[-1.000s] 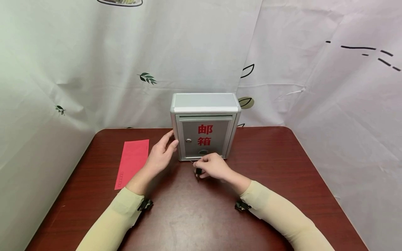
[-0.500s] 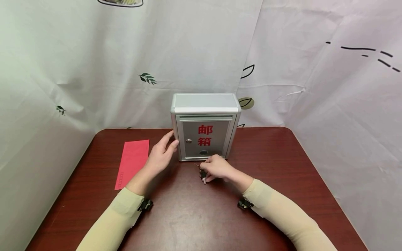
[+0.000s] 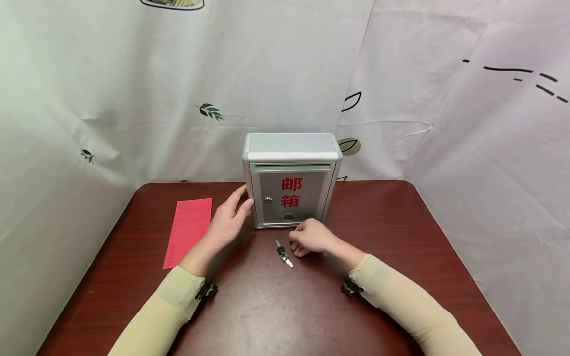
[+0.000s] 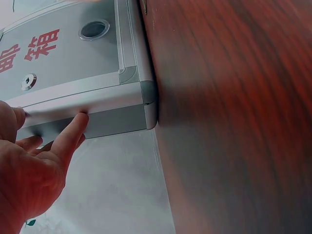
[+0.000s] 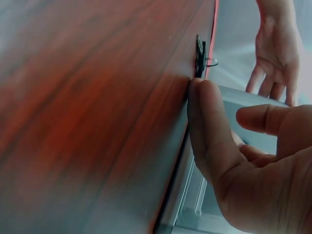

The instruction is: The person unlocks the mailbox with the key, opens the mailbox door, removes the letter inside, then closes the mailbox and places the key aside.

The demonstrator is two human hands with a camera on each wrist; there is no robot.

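A silver metal mailbox with red characters and a small round lock stands upright at the back of the table. My left hand rests its extended fingers against the box's left side, as the left wrist view shows along the lower edge. Two keys on a ring lie on the table in front of the box. Just right of them is my right hand, its fingertips low at the tabletop and its thumb apart from the fingers; nothing is held in it.
A red envelope lies flat on the dark wooden table, left of the box and close to my left forearm. White printed cloth hangs behind the table and along both sides.
My right hand has let go of the keys, which now lie on the table, and has drawn back slightly to the right. The left hand has stayed against the mailbox.
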